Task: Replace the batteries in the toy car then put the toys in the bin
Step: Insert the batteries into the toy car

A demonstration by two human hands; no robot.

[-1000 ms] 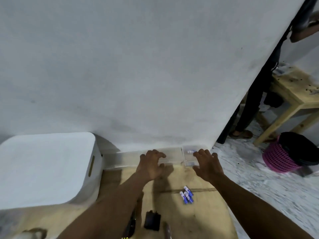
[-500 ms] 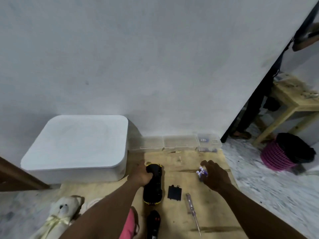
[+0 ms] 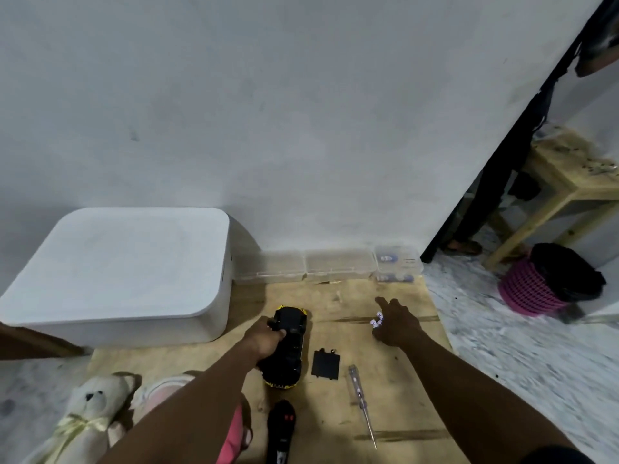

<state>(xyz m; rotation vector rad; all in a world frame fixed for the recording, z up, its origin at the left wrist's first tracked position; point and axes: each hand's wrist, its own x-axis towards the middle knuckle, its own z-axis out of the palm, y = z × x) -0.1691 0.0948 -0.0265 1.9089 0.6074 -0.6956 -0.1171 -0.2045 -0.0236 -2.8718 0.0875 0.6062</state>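
Observation:
A black and yellow toy car lies upside down on the wooden board. My left hand grips its left side. My right hand is to the right of the car and holds small blue and white batteries in its fingers. The black battery cover lies loose beside the car, with a clear-handled screwdriver to its right. A black remote control lies near the front edge. The white lidded bin stands at the left against the wall.
Clear plastic boxes line the wall, the right one holding batteries. A cream teddy bear and a pink toy lie at the lower left. A pink basket and wooden table stand at the right.
My hands left the clear boxes at the wall. The left hand took hold of the toy car and the right hand picked the batteries up off the board.

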